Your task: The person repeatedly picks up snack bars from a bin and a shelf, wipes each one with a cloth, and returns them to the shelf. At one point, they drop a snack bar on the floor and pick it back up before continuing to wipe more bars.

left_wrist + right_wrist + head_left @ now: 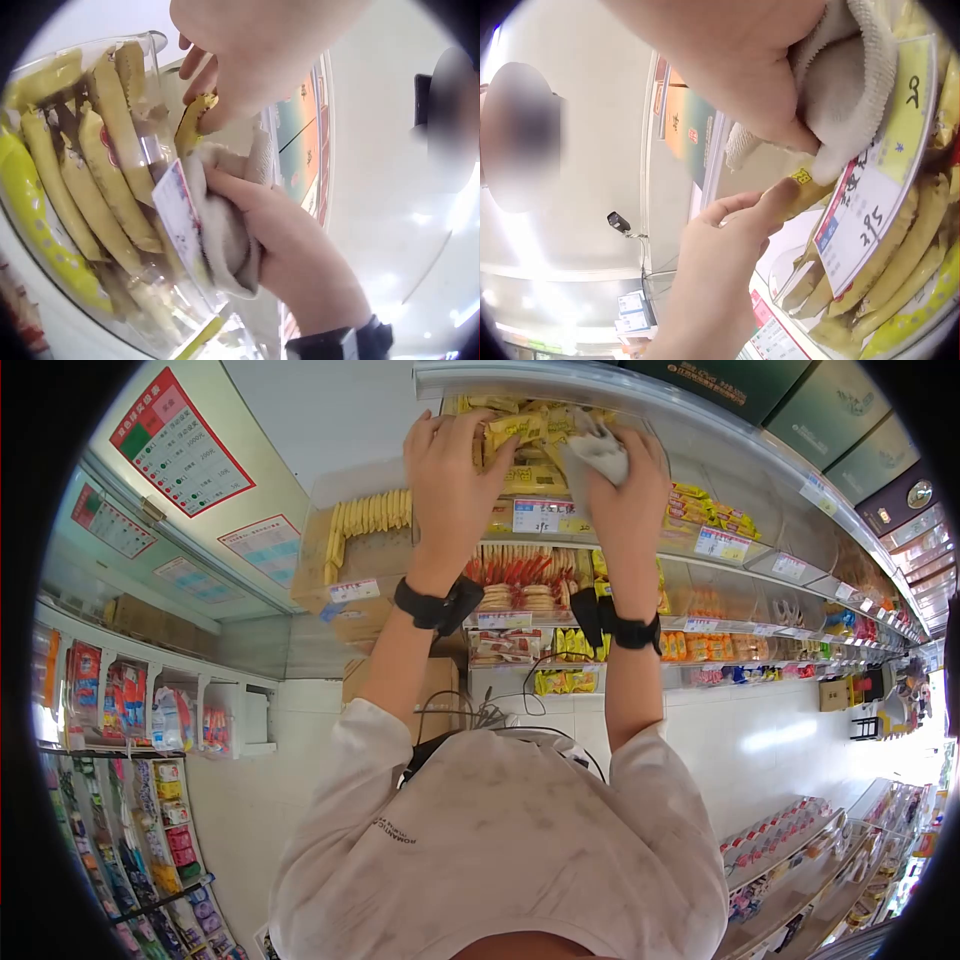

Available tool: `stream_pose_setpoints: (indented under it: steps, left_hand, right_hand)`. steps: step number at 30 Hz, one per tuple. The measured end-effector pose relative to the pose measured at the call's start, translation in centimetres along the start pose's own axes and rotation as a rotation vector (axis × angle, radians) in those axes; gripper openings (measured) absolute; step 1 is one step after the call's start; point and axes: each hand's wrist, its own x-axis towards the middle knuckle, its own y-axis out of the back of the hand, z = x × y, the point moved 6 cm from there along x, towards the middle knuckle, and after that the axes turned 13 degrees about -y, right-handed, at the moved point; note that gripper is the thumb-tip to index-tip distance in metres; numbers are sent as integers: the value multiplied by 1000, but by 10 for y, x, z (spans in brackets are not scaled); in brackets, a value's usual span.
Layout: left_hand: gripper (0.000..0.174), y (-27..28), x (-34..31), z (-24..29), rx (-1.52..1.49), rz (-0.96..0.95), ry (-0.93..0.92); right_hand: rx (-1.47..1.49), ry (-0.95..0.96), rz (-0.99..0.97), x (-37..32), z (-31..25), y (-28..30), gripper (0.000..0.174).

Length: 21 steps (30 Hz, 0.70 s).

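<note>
My left hand (452, 475) reaches over the top shelf bin and pinches a yellow snack packet (801, 196) between thumb and fingers. Just to its right, my right hand (637, 495) grips a crumpled grey-white cloth (600, 455). In the right wrist view the cloth hangs close beside the packet, partly hidden by the right palm. More long yellow packets (112, 172) lie in the clear plastic bin below both hands. A price label (862, 225) is fixed to the bin's front.
Left of the bin stands an open box (372, 540) holding a row of yellow packets. Lower shelves carry red-and-white wrapped snacks (520, 567) and orange packets (690, 648). Green gift boxes (850, 425) stand above at the right. Loose cables (490, 710) hang before the person's chest.
</note>
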Motion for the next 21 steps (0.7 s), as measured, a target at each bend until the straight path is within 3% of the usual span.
stream_pose_setpoints:
  steps: [2, 6, 11, 20, 21]
  left_hand:
    - [32, 6, 2, -3, 14, -12, -13]
    - [27, 7, 1, -8, -11, -98, -40]
    - [27, -5, -8, -19, -34, -224, -74]
    - [24, 67, -22, -43, -202, -84, 113]
    - [23, 71, -32, -59, -303, -68, 240]
  right_hand:
    - [61, -98, -4, -9, -5, 11, 43]
    - [34, 72, -125, -25, -24, -2, 56]
    - [-104, 173, -263, -28, -24, -45, 54]
    - [-243, 187, -311, -27, -21, -60, 47]
    - [-218, 187, -316, -24, -18, -60, 47]
